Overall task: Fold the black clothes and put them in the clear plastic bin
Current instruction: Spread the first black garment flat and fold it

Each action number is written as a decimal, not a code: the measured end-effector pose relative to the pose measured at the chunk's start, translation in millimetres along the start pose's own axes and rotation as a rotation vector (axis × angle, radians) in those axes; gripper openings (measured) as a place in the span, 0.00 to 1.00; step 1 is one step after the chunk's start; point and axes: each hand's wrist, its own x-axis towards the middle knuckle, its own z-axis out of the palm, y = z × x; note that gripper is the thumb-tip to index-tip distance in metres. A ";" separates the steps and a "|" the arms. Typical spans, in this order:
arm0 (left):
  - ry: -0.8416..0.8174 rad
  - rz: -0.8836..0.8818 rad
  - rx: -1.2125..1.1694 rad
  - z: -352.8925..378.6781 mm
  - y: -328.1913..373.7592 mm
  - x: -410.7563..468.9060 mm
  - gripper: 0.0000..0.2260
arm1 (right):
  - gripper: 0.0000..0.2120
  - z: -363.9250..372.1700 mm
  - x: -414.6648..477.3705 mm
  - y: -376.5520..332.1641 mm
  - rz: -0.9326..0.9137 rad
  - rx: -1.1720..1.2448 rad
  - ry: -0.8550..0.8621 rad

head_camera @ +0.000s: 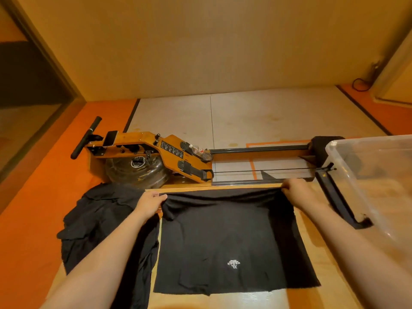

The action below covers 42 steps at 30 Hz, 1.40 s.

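A black fabric garment [231,239] lies spread flat on a pale wooden counter [312,248], roughly square in outline, with a small white printed logo [233,264] near its near edge. Its far edge is lifted and bunched into soft folds between the two hands. The left hand [149,202] has its grip closed on the far left corner of the cloth, fingers curled over the hem; the right hand [297,190] pinches the far right corner in the same way. To the left, a loose heap of more black clothes [98,224] drapes over the counter's edge. A clear plastic bin [374,177] stands at the right, just beside the spread garment; it looks empty, though the glare makes that hard to judge. Beyond the counter a wooden rowing machine [156,152] with a round water tank [137,171] and a long black rail [258,149] sits on the floor. The floor is orange [29,230] with a pale grey mat [256,117] in the middle, and a plain beige wall [200,45] closes the room behind.
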 end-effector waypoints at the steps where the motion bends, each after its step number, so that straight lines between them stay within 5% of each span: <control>1: 0.007 0.010 0.025 3.9 -0.5 11.0 0.10 | 0.09 7.8 6.9 -2.8 0.024 0.003 0.028; 10: 0.024 0.092 0.092 17.4 13.6 55.5 0.13 | 0.10 21.2 58.1 -4.0 0.094 0.096 0.149; 17: 0.211 -0.098 0.231 24.9 -2.2 62.2 0.08 | 0.15 31.2 58.7 -12.9 0.112 0.052 0.285; 21: 0.299 0.238 0.397 50.4 -16.5 22.1 0.21 | 0.22 66.3 13.9 -27.8 -0.067 0.008 0.327; 28: 0.062 0.494 0.910 88.7 -102.1 -43.8 0.29 | 0.26 158.1 -88.7 -51.7 -0.172 -0.134 0.169; 35: 0.106 0.428 1.030 95.7 -134.6 -62.8 0.29 | 0.33 198.9 -129.3 -42.7 0.114 -0.075 0.103; 42: 0.196 0.202 0.811 152.2 -142.5 -139.0 0.31 | 0.45 167.0 -97.1 14.0 -0.202 -0.227 0.018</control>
